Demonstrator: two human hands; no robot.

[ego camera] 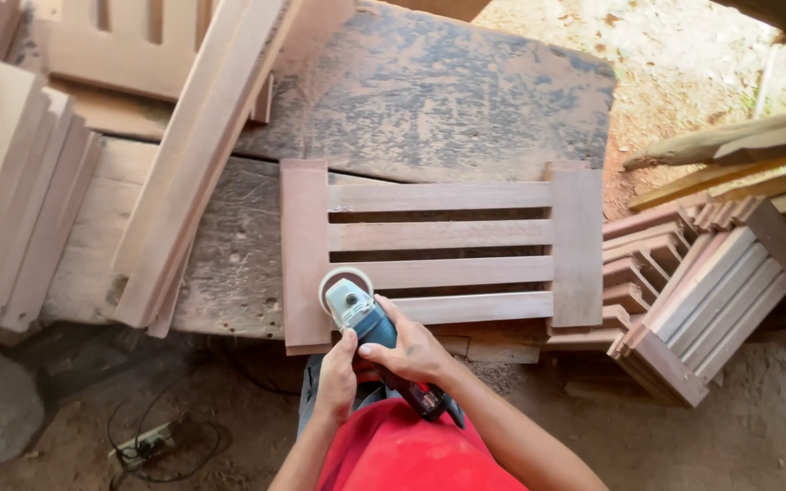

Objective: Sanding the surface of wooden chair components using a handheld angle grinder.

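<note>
Gripping the blue angle grinder (361, 314) with both hands, left hand (337, 377) and right hand (411, 350) wrapped tight around its body. Pressing its disc on the slatted wooden frame's (443, 235) near-left corner, lying flat on the desk (429, 100). Judging most of the frame still unsanded.

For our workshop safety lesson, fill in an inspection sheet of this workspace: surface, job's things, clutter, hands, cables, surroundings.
Surface: worn, scratched workbench.
Job's things: slatted wooden frame flat on bench; angle grinder with its disc on frame's left rail.
Clutter: long boards leaning across bench; stacked panels at left.
Hands: left hand and right hand both grip grinder.
Cables: power strip with cords on ground.
Surroundings: finished frames piled at right; dirt floor.
</note>
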